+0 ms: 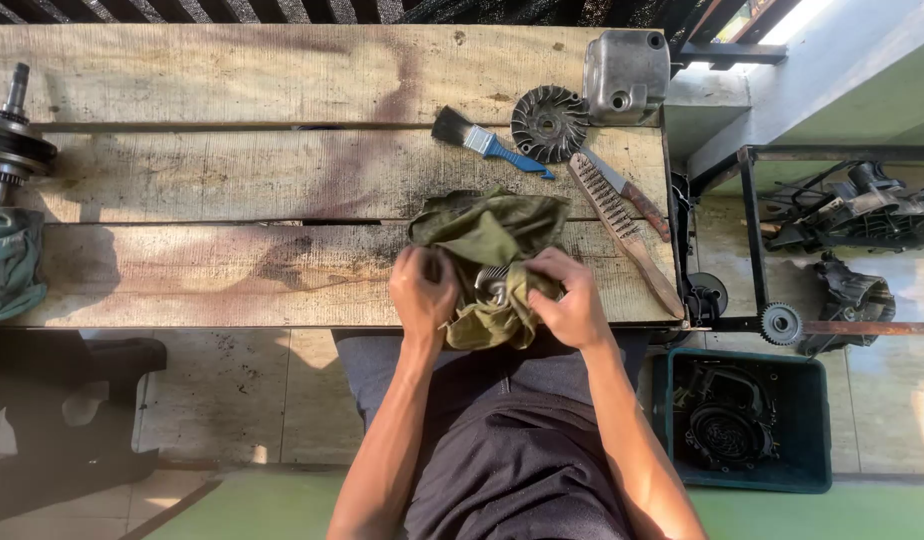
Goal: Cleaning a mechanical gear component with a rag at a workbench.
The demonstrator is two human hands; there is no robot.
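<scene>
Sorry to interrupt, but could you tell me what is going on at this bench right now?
A person at a wooden workbench has both hands around an olive-green rag bunched over a small metal part at the near edge. The left hand grips the rag's left side and the right hand its right side. Behind the rag lie a blue-handled paintbrush, a finned round wheel, a wire brush and a grey metal cover.

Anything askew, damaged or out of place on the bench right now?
Nothing looks spilled or broken. The wooden workbench is stained dark around the olive rag, which both the left hand and right hand grip around a metal part. The wire brush lies diagonally, its handle reaching the bench's corner.
</scene>
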